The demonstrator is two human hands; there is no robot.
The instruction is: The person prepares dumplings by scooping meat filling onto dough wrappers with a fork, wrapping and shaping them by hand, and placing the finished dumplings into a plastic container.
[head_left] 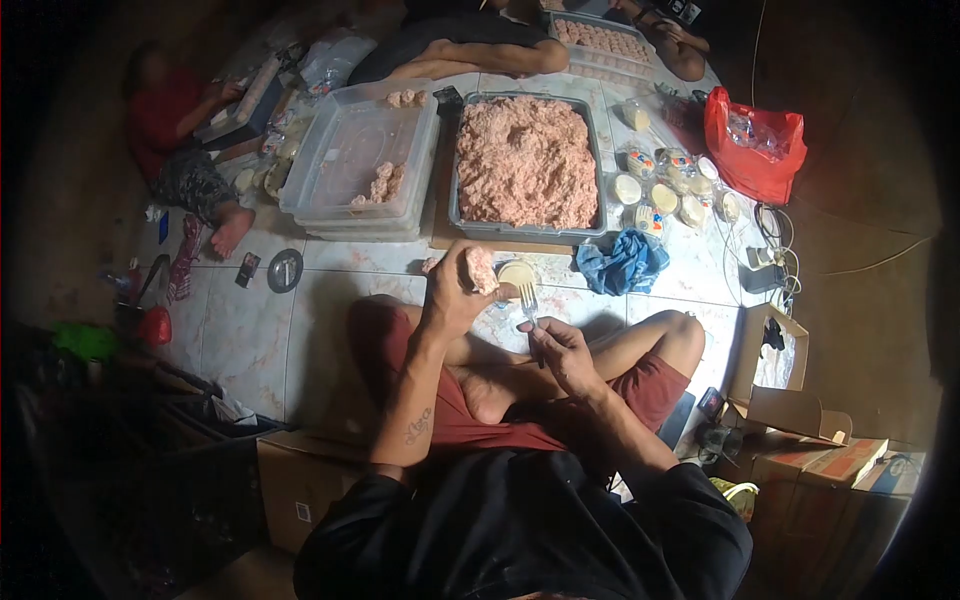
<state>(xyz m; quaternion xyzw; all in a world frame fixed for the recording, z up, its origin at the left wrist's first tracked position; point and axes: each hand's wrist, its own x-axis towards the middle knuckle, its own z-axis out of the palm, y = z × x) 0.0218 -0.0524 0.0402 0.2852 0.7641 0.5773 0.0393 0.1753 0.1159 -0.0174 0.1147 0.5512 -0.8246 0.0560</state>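
Observation:
My left hand is closed around a lump of pink minced meat, which bulges out at the top of the fist. In my right hand is a metal fork, tines pointing up, close to my left thumb. A pale round disc lies just beyond the fork; whether a finger touches it I cannot tell. Past my hands stands a grey tub heaped with minced meat mixture. To its left, a translucent plastic tray holds a few meat clumps.
Crumpled blue cloth lies right of my hands. Several wrapped pale rounds and a red plastic bag are farther right. Cables and cardboard boxes line the right side. Other people sit at the left and far side.

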